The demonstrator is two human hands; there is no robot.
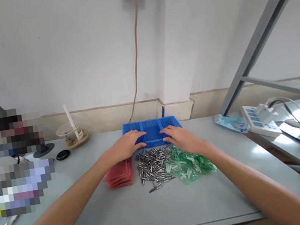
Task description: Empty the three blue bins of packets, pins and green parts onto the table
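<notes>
A blue plastic tray with three compartments (153, 143) stands at the back of the table, near the wall. My left hand (129, 145) is at the tray's front left, with the front rim between its fingers and thumb. At the front right, my right hand (179, 138) grips the rim the same way. Just in front of the tray lies a loose heap of small metal cylindrical parts (151, 166). A stack of red plastic bags (120, 174) is under my left wrist. Green plastic bags (190, 165) lie in a pile below my right wrist.
Small tweezers or a pointed tool (153, 189) lie before the metal parts. Farther left are a round black object (63, 154) and a cup with a straw (69, 130). At right are a blue packet (232, 123), a power strip (259, 121) and a metal frame (257, 33).
</notes>
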